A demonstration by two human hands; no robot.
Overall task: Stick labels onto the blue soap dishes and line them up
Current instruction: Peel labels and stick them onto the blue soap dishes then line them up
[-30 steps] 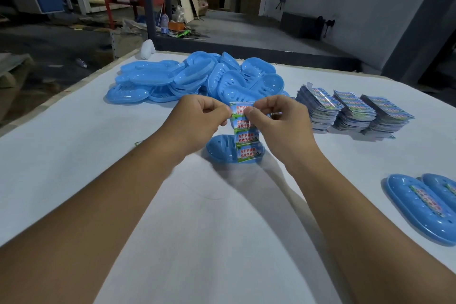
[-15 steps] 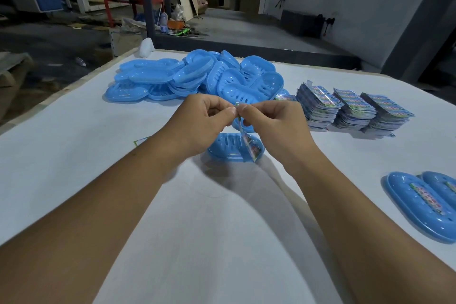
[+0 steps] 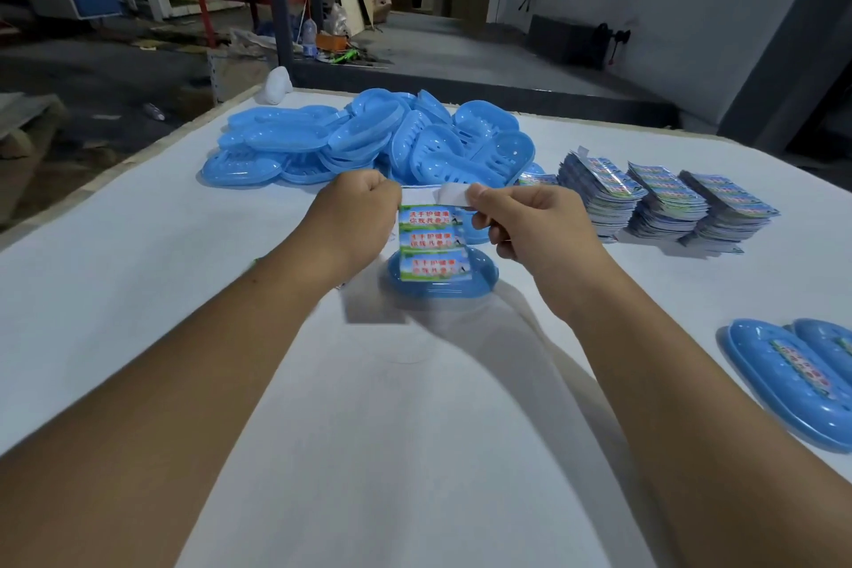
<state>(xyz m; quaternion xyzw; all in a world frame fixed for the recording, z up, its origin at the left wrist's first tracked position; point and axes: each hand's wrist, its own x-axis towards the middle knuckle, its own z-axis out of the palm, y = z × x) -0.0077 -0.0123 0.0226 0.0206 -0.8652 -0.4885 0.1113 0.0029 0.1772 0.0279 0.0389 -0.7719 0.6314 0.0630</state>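
Both hands are working over a white worktop (image 3: pixel 138 291). The left hand (image 3: pixel 355 221) is pinching the top corner of a label sheet (image 3: pixel 431 242); the right hand (image 3: pixel 535 226) is pinching a white-backed label (image 3: pixel 454 193) being peeled from the sheet's top row. The sheet is hanging above a single blue soap dish (image 3: pixel 442 286). Unlabelled dishes (image 3: pixel 369 138) are lying heaped behind, label stacks (image 3: pixel 664 198) to the right, and labelled dishes (image 3: pixel 793 383) at the near right. Peeling slowly at a shallow angle should be keeping the label flat and uncreased, ready for centring.
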